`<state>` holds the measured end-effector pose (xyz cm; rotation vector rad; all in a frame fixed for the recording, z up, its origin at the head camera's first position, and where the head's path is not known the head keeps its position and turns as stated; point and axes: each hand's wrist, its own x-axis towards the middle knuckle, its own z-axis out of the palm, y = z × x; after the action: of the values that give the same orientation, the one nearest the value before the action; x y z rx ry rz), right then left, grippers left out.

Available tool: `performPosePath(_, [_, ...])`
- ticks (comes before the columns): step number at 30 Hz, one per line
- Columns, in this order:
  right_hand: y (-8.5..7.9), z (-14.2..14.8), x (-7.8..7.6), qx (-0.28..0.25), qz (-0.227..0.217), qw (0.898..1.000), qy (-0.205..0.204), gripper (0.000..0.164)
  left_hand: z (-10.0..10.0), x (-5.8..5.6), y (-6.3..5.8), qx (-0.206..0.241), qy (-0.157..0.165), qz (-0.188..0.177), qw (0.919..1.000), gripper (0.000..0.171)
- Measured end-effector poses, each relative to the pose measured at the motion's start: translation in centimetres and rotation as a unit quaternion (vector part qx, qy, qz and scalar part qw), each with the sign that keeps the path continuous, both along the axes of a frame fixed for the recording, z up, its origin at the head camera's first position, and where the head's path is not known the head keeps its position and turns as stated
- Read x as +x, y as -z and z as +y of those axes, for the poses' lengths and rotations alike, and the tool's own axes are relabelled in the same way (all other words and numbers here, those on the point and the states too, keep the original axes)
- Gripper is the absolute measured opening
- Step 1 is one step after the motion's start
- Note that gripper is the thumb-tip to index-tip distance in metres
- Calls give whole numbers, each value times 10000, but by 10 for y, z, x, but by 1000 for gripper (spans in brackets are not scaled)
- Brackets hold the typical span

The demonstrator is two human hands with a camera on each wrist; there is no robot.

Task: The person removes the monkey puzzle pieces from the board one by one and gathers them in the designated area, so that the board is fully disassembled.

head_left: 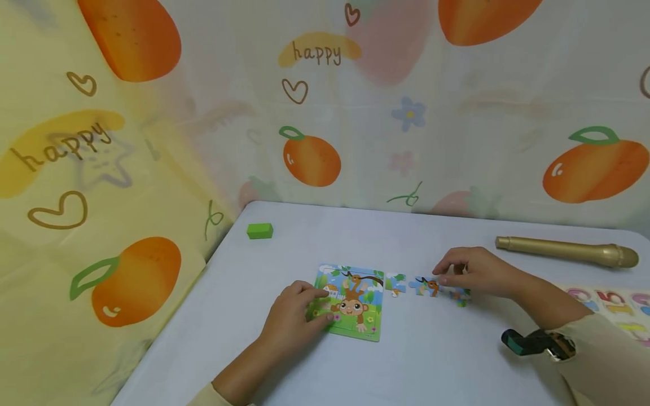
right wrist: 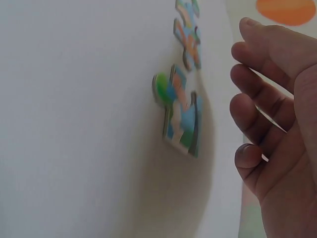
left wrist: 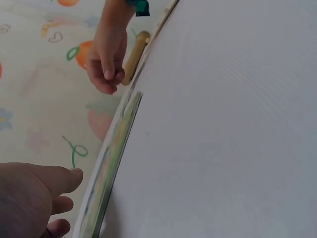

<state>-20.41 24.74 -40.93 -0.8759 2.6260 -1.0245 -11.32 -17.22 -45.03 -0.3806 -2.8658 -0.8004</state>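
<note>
A square jigsaw puzzle (head_left: 365, 316) with a monkey picture lies on the white table. My left hand (head_left: 294, 313) is at its left side, index finger and thumb reaching over the edge with a gap between them. In the left wrist view the puzzle (left wrist: 115, 153) appears edge-on, beside the left thumb (left wrist: 69, 179). Three loose pieces lie in a row to its right: one near piece (head_left: 395, 283), a middle piece (head_left: 426, 286) and a far piece (head_left: 461, 296). Over the last two hovers my right hand (head_left: 474, 273), fingers loosely bent and holding nothing. The right wrist view shows it apart from the nearest piece (right wrist: 185, 124).
A green block (head_left: 260, 231) sits at the back left. Toward the back right lies a gold microphone-shaped stick (head_left: 563, 251). A number board (head_left: 609, 301) is at the right, partly behind the right sleeve. A printed curtain (head_left: 223, 152) hangs behind the table.
</note>
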Motion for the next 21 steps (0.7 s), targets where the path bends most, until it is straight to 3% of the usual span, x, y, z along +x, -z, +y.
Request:
performPosePath(10, [-12,-37,-4,-74,-342,9992,-196,18,-15,5,5,-47,-407,55,9991,47])
performPosePath(21, [-7,-93,-14,-94,-501,9972,-551,19,-21,4,11,51,-487,-44,9988,45])
